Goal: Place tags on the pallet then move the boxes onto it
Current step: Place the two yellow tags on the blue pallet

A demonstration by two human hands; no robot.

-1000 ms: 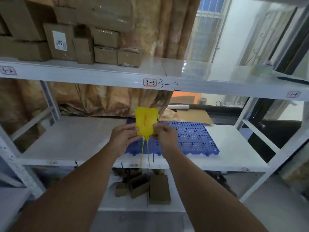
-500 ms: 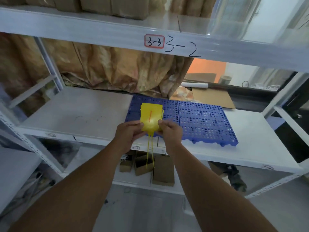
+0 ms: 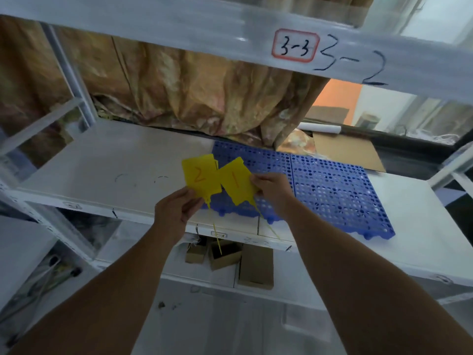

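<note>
My left hand (image 3: 176, 213) pinches the lower edge of a yellow tag marked "2" (image 3: 201, 176); another yellow tag seems to lie behind it. My right hand (image 3: 272, 193) pinches a yellow tag marked "1" (image 3: 236, 181) by its right edge. Thin yellow tie tails hang down from both tags. Both tags hover over the front left corner of the blue perforated pallet (image 3: 330, 190), which lies flat on the white middle shelf (image 3: 107, 172). No large boxes appear in view.
The upper shelf beam (image 3: 230, 29), labelled "3-3", runs overhead. A brown tarp (image 3: 192, 90) hangs behind the shelf. A flat cardboard sheet (image 3: 348, 152) lies behind the pallet. Small cardboard boxes (image 3: 230, 260) sit on the lower shelf. A white upright (image 3: 69, 70) stands left.
The stacked yellow tags have been fanned apart, one with each hand, showing "2" and "1". The view has tilted down and moved closer to the shelf.
</note>
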